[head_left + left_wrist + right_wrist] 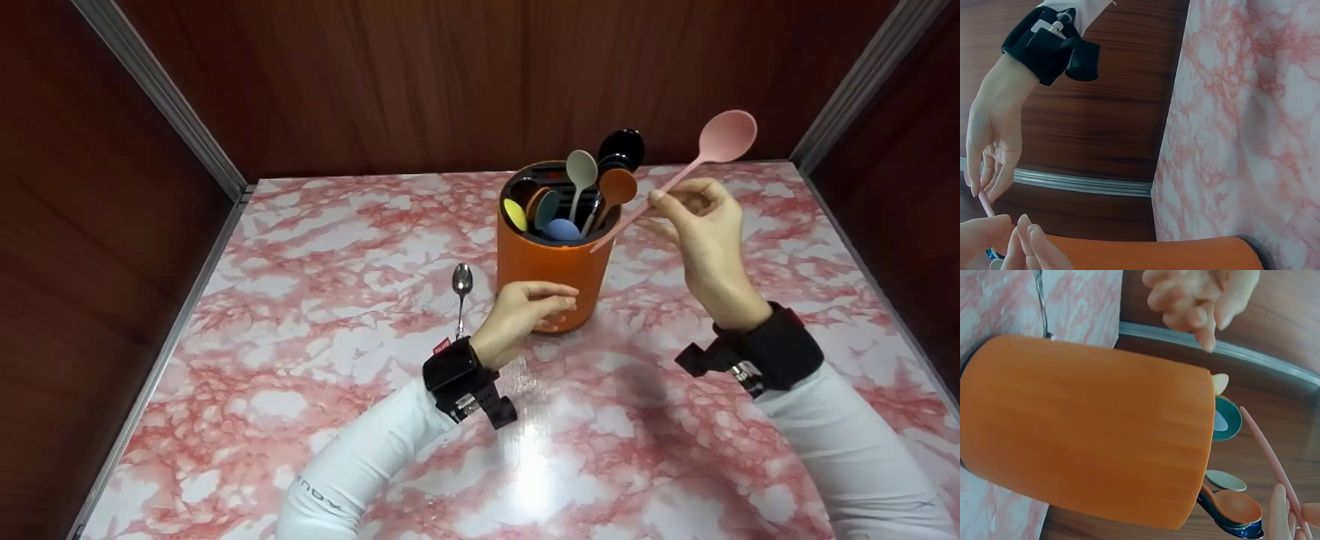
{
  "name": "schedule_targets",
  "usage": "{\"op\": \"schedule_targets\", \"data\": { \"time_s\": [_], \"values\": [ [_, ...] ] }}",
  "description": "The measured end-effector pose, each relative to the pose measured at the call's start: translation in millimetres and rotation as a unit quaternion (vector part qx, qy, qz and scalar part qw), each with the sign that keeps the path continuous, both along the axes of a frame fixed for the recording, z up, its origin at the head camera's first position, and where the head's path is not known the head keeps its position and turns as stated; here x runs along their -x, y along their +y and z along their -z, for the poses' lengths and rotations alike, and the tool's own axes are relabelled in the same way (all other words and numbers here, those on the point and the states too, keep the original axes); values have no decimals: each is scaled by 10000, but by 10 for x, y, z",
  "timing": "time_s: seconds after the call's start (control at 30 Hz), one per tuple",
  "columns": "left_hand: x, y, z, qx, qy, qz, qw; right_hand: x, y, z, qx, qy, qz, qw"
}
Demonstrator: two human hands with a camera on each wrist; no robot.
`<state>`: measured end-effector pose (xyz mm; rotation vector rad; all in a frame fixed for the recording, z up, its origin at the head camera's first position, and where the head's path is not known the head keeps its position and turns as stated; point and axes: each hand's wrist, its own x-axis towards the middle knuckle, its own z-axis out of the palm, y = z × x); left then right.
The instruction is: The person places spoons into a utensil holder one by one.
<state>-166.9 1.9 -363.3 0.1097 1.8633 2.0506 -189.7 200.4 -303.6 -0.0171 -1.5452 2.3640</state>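
Note:
My right hand (709, 240) pinches a pink spoon (727, 136) by its handle between thumb and fingers. The spoon slants, bowl up to the right, its handle tip near the front rim of an orange utensil holder (551, 277). In the right wrist view the pink handle (1268, 449) stands apart from the holder's mouth. My left hand (529, 311) hovers in front of the holder with nothing in its loosely bent fingers; the left wrist view shows its fingertips (1030, 242) near one another. Several spoons stand in the holder, among them an orange spoon (617, 186) and a cream one (581, 169).
A metal spoon (462, 281) lies on the marbled pink and white table (277, 405), left of the holder. A black spoon (622, 146) sticks up at the holder's back right. Dark wooden panels (450, 82) enclose the table at the back and both sides.

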Motion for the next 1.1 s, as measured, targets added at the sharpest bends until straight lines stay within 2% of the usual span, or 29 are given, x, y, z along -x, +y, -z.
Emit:
{"op": "schedule_targets", "data": {
  "time_s": [0.2,0.33,0.63,0.87,1.1],
  "values": [
    [-8,-15,59,-207,-54,61,9998,85,-29,-2,-52,254,286,9993],
    [-13,-22,92,-190,-88,41,9998,124,-41,25,-147,433,425,9980],
    [-23,-43,160,-182,-289,-45,9994,196,-48,120,-342,739,543,9952],
    [-41,-65,229,-245,-437,-67,9987,248,-75,201,-366,693,626,9950],
    [-74,-120,317,-249,-287,-80,9992,265,-102,273,-405,569,501,9963]
  ]
}}
